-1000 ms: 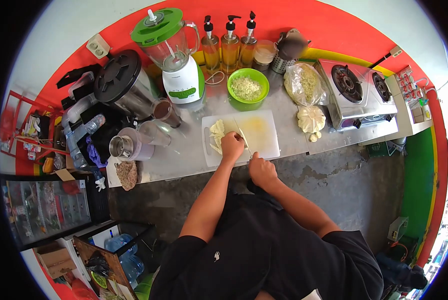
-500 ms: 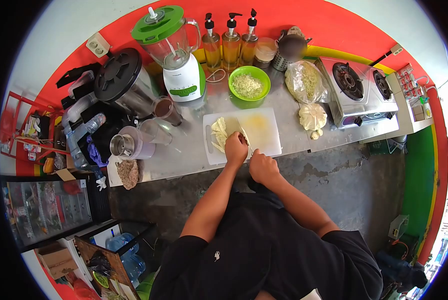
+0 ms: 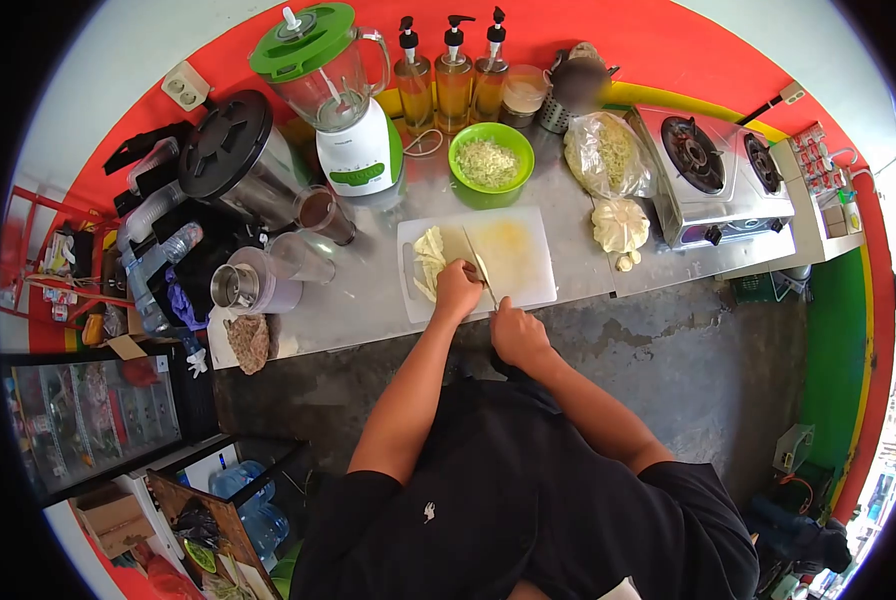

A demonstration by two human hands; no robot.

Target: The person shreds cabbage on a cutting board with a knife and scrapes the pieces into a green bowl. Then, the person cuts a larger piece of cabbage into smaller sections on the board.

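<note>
On the white cutting board (image 3: 533, 285), my right hand (image 3: 519, 334) is wrapped round the handle of a knife (image 3: 484, 273), its blade pointing up and left across the board. My left hand (image 3: 458, 291) has its fingers curled down close to the blade, over pale leaf that looks like cabbage; what lies under the fingertips is partly hidden. A pale strip of it shows along the blade. More cabbage leaf pieces (image 3: 429, 262) lie at the board's left side. Behind the board stands a green bowl (image 3: 492, 192) holding shredded cabbage (image 3: 487, 162).
Left of the board stand a clear plastic jug (image 3: 303, 258), a brown-filled container (image 3: 325, 215) and a blender (image 3: 358, 150). Pump bottles (image 3: 454, 92) line the wall. To the right are a bag of shreds (image 3: 608, 155), a whitish leafy bundle (image 3: 620, 225) and a gas stove (image 3: 713, 185).
The view has shifted slightly, moving the scene a little left and up. More of the knife blade shows beside my left hand, and my right hand sits slightly lower against the board.
</note>
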